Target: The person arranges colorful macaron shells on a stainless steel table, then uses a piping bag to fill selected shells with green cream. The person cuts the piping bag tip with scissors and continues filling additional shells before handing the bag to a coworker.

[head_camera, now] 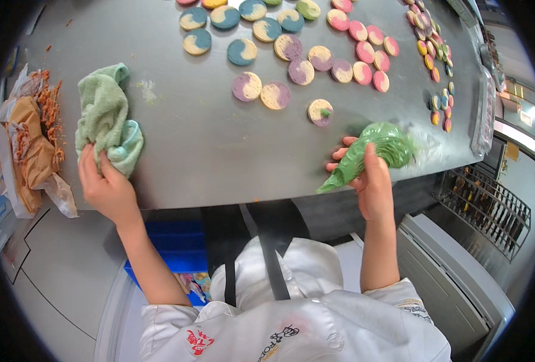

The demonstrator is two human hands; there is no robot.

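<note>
My left hand (107,188) grips the lower end of a crumpled pale green cloth (102,104) lying on the steel table (195,149). In my right hand (371,181) is a plastic piping bag (383,147) filled with green paste, its tip pointing down and left above the table's front edge. Beyond that hand lies a round cream-and-purple cookie (320,112) with a small green dab on it. Two more cream-and-purple cookies (261,92) sit to its left. Further back are several two-tone cookies in blue (242,51), purple (301,71) and pink (365,52).
At the left edge are torn brown and white paper wrappings (34,140) with orange crumbs (52,113). More coloured cookies (444,102) lie far right, near a clear plastic tray (484,113). A metal rack (484,203) hangs beside the table. Below stands a blue crate (177,244).
</note>
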